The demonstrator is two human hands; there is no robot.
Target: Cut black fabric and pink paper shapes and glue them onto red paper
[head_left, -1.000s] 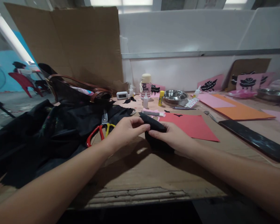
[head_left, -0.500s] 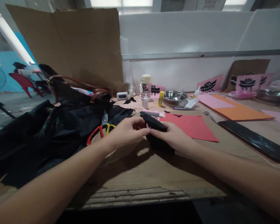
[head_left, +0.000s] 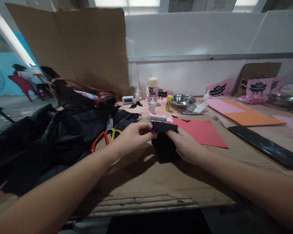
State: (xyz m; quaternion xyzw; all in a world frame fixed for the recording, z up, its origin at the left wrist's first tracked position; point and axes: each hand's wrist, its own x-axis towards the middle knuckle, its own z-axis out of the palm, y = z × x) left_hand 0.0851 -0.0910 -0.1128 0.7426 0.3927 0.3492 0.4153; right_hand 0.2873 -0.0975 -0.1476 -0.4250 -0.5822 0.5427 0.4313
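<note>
In the head view there is one black piece (head_left: pixel 164 144) of soft sheet. I cannot tell if it is cloth or paper. It is in the middle of the counter (head_left: pixel 141 182), between the two hands and just in front of the one red sheet (head_left: pixel 202 131). Its upper edge is folded over into a band. The long axis of this band runs left to right, from one hand to the other. The rest of the piece reaches down from the band toward the person, and its lower edge is on the counter or very near it.

The left hand (head_left: pixel 133 136) has its grip closed on the left end of the band, pinched between thumb and fingers. The right hand (head_left: pixel 185 146) has its grip closed on the right end, and its palm is beside the right edge of the piece.

Left of the hands lies one pair of scissors (head_left: pixel 104 135) with one red and one yellow handle, on a black cloth heap (head_left: pixel 51 139). Farther back I count two steel bowls, one (head_left: pixel 183 100) behind the red sheet and one (head_left: pixel 283 99) at the far right. There are also one yellow glue stick (head_left: pixel 169 102), one orange sheet (head_left: pixel 251 115) and three small white bottles (head_left: pixel 152 105).
</note>
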